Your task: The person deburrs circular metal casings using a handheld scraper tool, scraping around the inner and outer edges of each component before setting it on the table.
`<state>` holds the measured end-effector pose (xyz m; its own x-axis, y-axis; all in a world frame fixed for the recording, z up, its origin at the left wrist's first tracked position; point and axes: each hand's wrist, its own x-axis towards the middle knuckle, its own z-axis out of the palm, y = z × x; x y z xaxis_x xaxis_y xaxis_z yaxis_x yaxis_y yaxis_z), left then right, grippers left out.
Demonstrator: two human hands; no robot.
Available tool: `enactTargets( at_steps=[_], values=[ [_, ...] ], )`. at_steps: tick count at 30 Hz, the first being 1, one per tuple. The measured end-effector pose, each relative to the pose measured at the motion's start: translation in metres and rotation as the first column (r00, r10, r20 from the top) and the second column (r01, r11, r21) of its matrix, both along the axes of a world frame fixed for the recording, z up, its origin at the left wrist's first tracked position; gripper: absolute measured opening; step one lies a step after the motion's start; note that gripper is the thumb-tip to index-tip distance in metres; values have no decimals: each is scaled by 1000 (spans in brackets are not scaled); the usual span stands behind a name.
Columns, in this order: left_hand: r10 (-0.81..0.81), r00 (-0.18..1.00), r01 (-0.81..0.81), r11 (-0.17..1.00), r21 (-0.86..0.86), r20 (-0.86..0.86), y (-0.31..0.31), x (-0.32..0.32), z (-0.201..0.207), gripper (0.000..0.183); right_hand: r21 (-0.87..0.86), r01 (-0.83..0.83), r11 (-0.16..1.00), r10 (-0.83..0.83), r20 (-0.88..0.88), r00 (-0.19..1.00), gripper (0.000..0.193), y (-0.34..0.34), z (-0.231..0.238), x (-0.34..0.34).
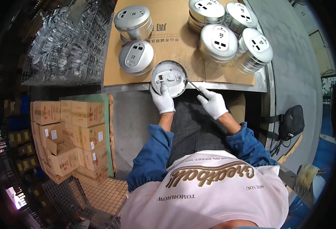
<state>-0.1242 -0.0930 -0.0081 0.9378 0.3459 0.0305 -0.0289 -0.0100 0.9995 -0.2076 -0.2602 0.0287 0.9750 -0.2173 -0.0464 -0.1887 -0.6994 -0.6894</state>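
My left hand (163, 100), in a white glove, grips a round grey metal cap (179, 87) by its near left edge. The cap's hollow side faces up, showing a raised panel with small openings. In my gloved right hand (213, 104) is a thin rod-like tool (192, 84), perhaps a file. Its far end meets the cap's right rim. Just beyond, a similar cap (142, 61) lies outer face up on the cardboard sheet (175, 49). Stacks of such caps stand at the far left (132, 16) and far right (219, 38).
A wire cage (66, 47) full of metal parts stands left of the metal-edged table (126, 88). Cardboard boxes (87, 114) are piled at the left, beside an empty wire basket (76, 194). A black bag (292, 122) hangs at the right.
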Motion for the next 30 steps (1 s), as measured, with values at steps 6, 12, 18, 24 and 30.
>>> enactTargets(
  at_steps=[6,12,18,24,30],
  values=[
    [-385,865,74,734,-676,-323,28,8,28,57,0,-41,999,41,-51,998,37,-10,13,2],
    [-693,556,340,693,-636,-458,40,26,45,60,-18,-55,998,53,-83,995,38,-16,9,1],
    [-448,745,410,892,-190,-494,33,30,4,43,107,-5,994,1,43,999,39,-15,11,-3],
    [-325,893,331,943,-37,-311,22,28,20,43,172,49,984,-56,36,998,38,-22,24,-4],
    [-170,985,170,985,-4,-24,-2,39,48,34,360,221,907,-222,-39,974,39,-33,32,-13]
  ],
)
